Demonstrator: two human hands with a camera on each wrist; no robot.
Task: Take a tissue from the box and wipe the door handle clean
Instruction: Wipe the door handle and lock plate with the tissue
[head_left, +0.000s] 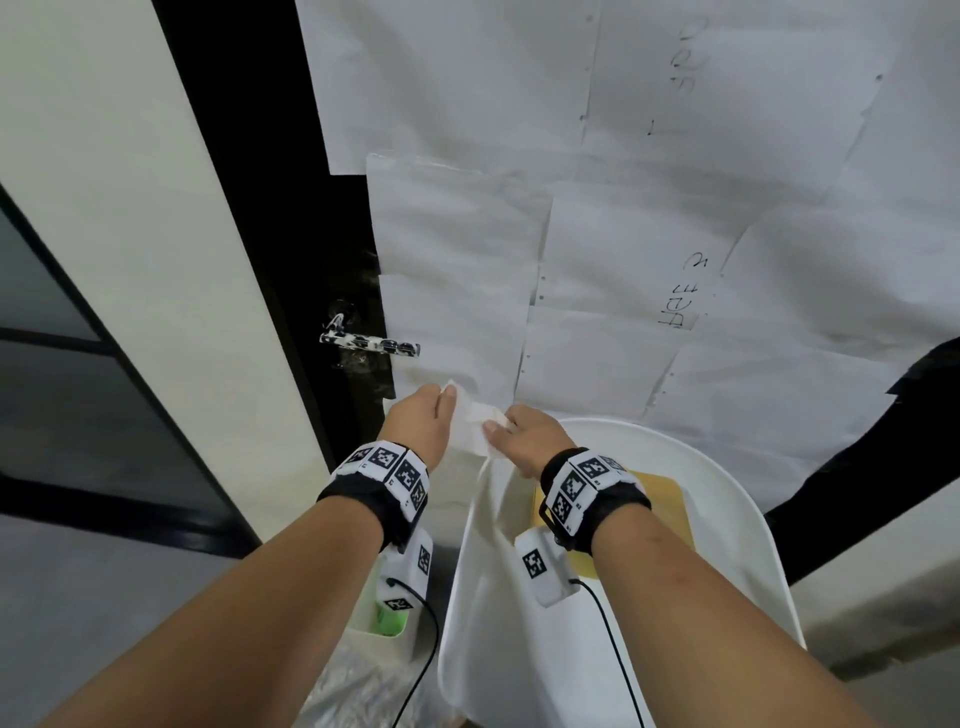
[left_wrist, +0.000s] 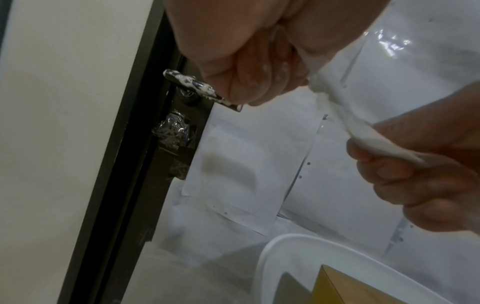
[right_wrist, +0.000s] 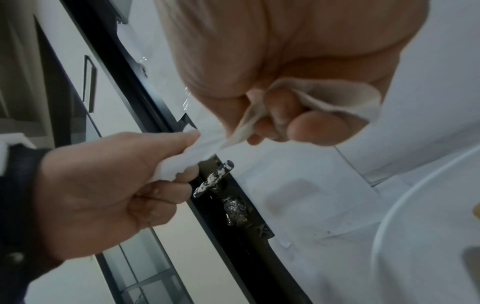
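A white tissue (head_left: 475, 415) is stretched between both hands in front of the paper-covered door. My left hand (head_left: 423, 415) pinches its left end (right_wrist: 179, 162); my right hand (head_left: 519, 434) grips the other end (left_wrist: 374, 142) with curled fingers. The black door handle (head_left: 369, 343), smeared with white blotches, sticks out from the dark door edge up and left of my left hand, and nothing touches it. It also shows in the wrist views (left_wrist: 200, 87) (right_wrist: 213, 179). The tissue box (head_left: 670, 504) is yellowish and lies on the white table, partly hidden by my right wrist.
A round white table (head_left: 737, 499) stands under my right arm, close to the door. White paper sheets (head_left: 623, 234) cover the door. Crumpled clear film (left_wrist: 172, 127) clings below the handle. A pale wall (head_left: 130, 234) and dark glass frame lie left. A white bin (head_left: 384, 618) sits below my left wrist.
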